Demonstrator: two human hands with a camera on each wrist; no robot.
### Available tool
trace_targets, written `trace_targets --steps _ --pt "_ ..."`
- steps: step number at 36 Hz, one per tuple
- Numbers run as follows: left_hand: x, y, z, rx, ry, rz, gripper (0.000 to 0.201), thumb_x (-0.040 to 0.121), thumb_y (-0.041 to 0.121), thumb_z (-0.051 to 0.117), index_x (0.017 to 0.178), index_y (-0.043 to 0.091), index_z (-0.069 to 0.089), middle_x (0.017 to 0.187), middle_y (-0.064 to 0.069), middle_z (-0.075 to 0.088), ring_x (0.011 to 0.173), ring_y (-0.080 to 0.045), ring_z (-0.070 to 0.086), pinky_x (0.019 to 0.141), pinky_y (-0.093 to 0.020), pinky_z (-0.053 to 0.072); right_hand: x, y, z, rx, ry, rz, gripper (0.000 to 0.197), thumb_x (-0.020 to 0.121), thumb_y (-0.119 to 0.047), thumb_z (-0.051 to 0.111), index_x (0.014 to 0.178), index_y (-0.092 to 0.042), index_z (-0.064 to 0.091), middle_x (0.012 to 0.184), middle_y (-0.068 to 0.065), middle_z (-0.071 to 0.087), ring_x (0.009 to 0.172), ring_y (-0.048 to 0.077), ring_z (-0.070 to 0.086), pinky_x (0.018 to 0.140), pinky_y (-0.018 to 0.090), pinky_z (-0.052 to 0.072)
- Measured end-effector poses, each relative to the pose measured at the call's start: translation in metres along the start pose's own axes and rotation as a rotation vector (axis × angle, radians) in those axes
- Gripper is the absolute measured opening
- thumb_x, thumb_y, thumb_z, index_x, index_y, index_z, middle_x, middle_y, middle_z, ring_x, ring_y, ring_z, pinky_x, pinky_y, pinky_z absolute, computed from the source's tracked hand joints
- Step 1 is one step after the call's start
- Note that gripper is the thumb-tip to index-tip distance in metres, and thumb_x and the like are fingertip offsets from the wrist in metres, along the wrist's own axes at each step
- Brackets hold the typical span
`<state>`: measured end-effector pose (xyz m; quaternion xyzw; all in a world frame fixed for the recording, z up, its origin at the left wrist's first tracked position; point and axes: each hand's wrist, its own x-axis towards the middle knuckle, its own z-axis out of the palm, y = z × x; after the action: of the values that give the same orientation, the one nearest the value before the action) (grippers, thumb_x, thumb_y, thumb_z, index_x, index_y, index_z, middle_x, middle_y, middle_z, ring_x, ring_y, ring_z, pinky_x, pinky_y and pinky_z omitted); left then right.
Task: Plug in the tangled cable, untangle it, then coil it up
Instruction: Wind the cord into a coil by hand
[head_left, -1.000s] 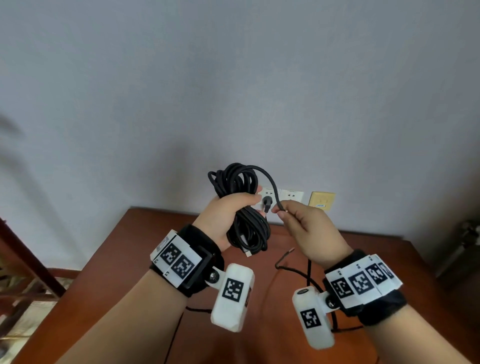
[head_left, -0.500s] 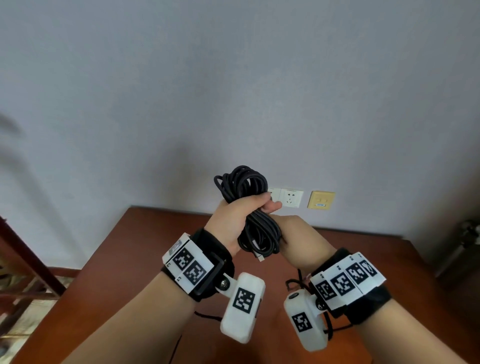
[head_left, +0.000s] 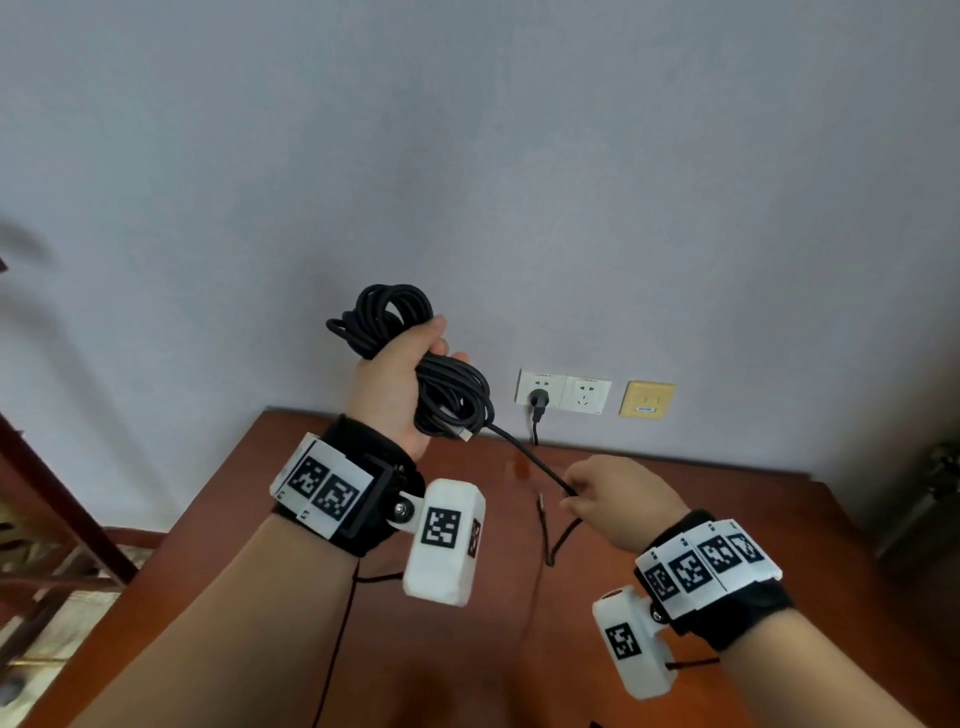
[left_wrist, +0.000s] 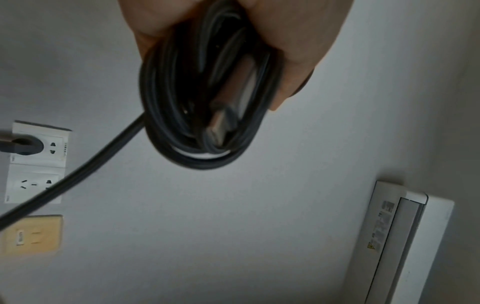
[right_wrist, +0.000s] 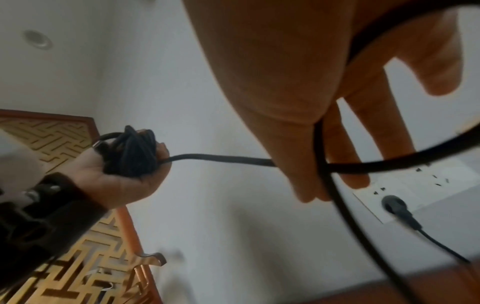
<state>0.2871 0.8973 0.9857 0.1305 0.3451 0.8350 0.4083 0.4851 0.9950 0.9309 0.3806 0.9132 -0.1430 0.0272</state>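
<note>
Cable (head_left: 447, 384): black, light, limp, slightly springy; bundle gripped in my left hand (head_left: 400, 379) above the bench (head_left: 779, 519), plug (head_left: 538, 399) in the wall socket (head_left: 540, 388). My right hand (head_left: 618, 499) pinches the free strand, where I judge it is best held for untangling.

You find no text you can read here. Your wrist bands (head_left: 328, 486) carry black-and-white square code patterns, not letters. The air conditioner (left_wrist: 397, 232), right of your left hand (left_wrist: 272, 30) in its wrist view, bears blurred print and a small yellow warning triangle. The yellow wall plate (head_left: 646, 399) above your right hand (head_left: 618, 499) has a tiny illegible label.
</note>
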Motion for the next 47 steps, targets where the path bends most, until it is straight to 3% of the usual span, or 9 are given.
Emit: trace_targets --steps 12,18,21,28,33,36,40,44,47 --pt "0.005 0.010 0.005 -0.020 0.133 0.154 0.024 0.088 0.012 0.066 0.067 0.014 0.055 0.062 0.001 0.049 0.058 -0.016 0.052 0.071 -0.031 0.052 -0.014 -0.025 -0.005 -0.057 -0.037 -0.179 0.012 0.094 -0.021 0.037 0.095 -0.025 0.047 0.093 -0.003 0.061 0.084 0.020 0.055 0.074 0.036 0.047" --pt "0.000 0.006 0.004 0.312 0.206 0.276 0.015 0.083 0.009 0.071 0.097 0.006 0.065 0.073 0.000 0.065 0.060 -0.010 0.067 0.058 -0.025 0.054 -0.018 -0.022 -0.020 -0.097 -0.132 -0.277 0.029 0.084 -0.005 0.042 0.091 -0.032 0.051 0.096 -0.009 0.058 0.088 0.017 0.057 0.079 0.037 0.048" --pt "-0.002 0.001 0.003 0.562 0.166 0.357 0.008 0.083 0.010 0.071 0.080 0.013 0.064 0.058 0.009 0.066 0.056 -0.005 0.065 0.054 -0.021 0.050 -0.023 -0.023 -0.032 -0.174 -0.124 -0.313 0.031 0.078 -0.003 0.040 0.090 -0.031 0.045 0.092 -0.008 0.058 0.083 0.018 0.055 0.075 0.035 0.047" --pt "-0.008 -0.015 0.006 1.297 -0.232 0.448 0.039 0.081 0.030 0.073 0.117 0.022 0.061 0.099 0.023 0.058 0.094 0.000 0.057 0.080 -0.014 0.041 -0.029 -0.026 -0.052 -0.271 0.038 -0.464 0.056 0.088 -0.006 0.042 0.131 -0.041 0.047 0.118 -0.012 0.059 0.104 0.014 0.056 0.072 0.023 0.034" --pt "-0.014 -0.028 0.005 1.286 -0.369 0.269 0.038 0.071 0.046 0.078 0.101 0.029 0.063 0.091 0.020 0.065 0.087 0.007 0.059 0.080 -0.018 0.046 -0.028 -0.023 -0.061 -0.140 0.351 -0.513 0.023 0.087 -0.022 0.046 0.106 -0.028 0.058 0.099 -0.005 0.066 0.083 0.023 0.064 0.063 0.038 0.052" --pt "-0.016 -0.033 0.004 1.199 -0.405 0.222 0.024 0.067 0.052 0.076 0.081 0.038 0.062 0.074 0.021 0.065 0.076 0.003 0.061 0.074 -0.023 0.044 -0.030 -0.026 -0.065 -0.137 0.572 -0.495 0.009 0.079 -0.026 0.053 0.086 -0.022 0.050 0.076 -0.005 0.060 0.059 0.025 0.058 0.046 0.033 0.044" --pt "-0.023 -0.031 0.011 1.126 -0.605 0.153 0.027 0.067 0.036 0.083 0.073 0.053 0.063 0.071 0.029 0.063 0.074 0.009 0.058 0.075 -0.017 0.042 -0.032 -0.029 -0.070 -0.119 0.765 -0.399 0.024 0.071 -0.034 0.065 0.079 -0.017 0.050 0.063 -0.006 0.057 0.051 0.023 0.052 0.056 0.026 0.035" --pt "-0.023 -0.034 0.008 1.114 -0.648 0.092 0.035 0.069 0.017 0.084 0.070 0.046 0.064 0.065 0.023 0.061 0.069 0.003 0.058 0.073 -0.019 0.042 -0.029 -0.030 -0.071 -0.144 0.862 -0.339 0.034 0.066 -0.044 0.071 0.084 -0.019 0.055 0.080 -0.006 0.062 0.075 0.025 0.058 0.076 0.039 0.041" --pt "-0.024 -0.035 0.007 1.084 -0.547 0.044 0.015 0.070 0.011 0.079 0.071 0.021 0.067 0.062 0.008 0.064 0.064 -0.012 0.063 0.069 -0.028 0.048 -0.026 -0.028 -0.069 -0.089 0.914 -0.281 0.053 0.061 -0.051 0.078 0.100 -0.023 0.056 0.115 0.000 0.056 0.102 0.029 0.052 0.082 0.045 0.040"
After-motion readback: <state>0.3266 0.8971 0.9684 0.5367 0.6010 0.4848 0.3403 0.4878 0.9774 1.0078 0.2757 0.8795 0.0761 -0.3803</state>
